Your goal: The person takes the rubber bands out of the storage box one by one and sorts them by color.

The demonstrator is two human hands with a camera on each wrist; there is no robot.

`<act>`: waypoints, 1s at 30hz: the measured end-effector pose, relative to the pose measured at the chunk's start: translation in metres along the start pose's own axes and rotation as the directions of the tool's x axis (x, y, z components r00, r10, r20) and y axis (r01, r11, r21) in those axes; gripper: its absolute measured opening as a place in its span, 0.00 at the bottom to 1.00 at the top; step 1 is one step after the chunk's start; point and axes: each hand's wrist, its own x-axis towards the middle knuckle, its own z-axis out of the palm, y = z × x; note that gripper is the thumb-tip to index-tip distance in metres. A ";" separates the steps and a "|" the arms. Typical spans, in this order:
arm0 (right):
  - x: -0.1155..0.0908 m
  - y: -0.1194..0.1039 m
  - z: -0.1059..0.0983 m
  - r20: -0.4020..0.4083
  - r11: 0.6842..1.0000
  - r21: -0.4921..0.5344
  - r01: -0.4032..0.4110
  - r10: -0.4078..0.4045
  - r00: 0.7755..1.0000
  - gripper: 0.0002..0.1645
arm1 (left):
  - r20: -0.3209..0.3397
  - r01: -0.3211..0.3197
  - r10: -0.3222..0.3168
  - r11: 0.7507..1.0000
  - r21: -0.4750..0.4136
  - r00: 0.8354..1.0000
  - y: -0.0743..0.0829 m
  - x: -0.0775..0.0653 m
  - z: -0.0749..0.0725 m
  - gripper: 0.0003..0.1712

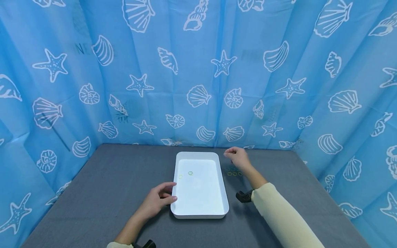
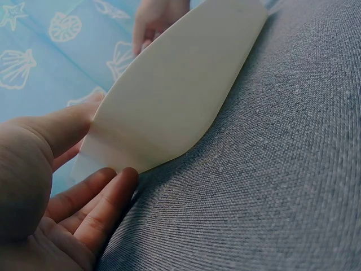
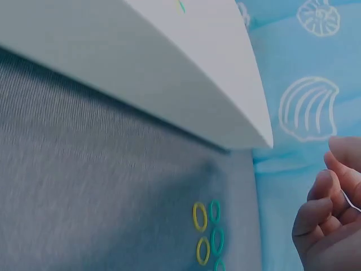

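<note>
A white rectangular tray (image 1: pixel 198 206) sits on the grey cloth. My left hand (image 1: pixel 158 199) holds its left side, one digit over the rim and other fingertips (image 2: pixel 127 178) against the outer wall (image 2: pixel 175 84). Inside the tray lie a yellow ring (image 1: pixel 180 177) and a green ring (image 1: pixel 190 173). Past the tray's far right corner, my raised right hand (image 1: pixel 238 157) has its fingers curled. A thin white band (image 3: pixel 351 201) shows between those fingers, partly hidden by them. Below that hand, small yellow rings (image 3: pixel 200 217) and green rings (image 3: pixel 217 241) lie in rows.
The grey cloth (image 1: pixel 124 172) covers the table. A blue curtain (image 1: pixel 198 69) with white shells and starfish hangs behind it and along both sides. Each wrist carries a black strap device, such as the right wrist device (image 1: pixel 244 196).
</note>
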 end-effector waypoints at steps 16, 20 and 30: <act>0.003 -0.023 0.045 0.065 0.998 0.056 0.007 -0.011 0.998 0.09 | 0.001 -0.002 0.002 1.000 -0.013 1.000 0.001 -0.001 -0.001 0.30; 0.002 -0.029 0.057 0.094 0.999 0.032 0.021 -0.024 0.995 0.09 | -0.002 -0.003 0.003 1.000 -0.012 1.000 0.000 -0.001 -0.001 0.31; -0.004 -0.031 0.085 0.190 0.998 -0.030 0.052 -0.046 0.981 0.10 | 0.002 0.007 -0.007 1.000 -0.010 1.000 0.001 0.000 -0.001 0.30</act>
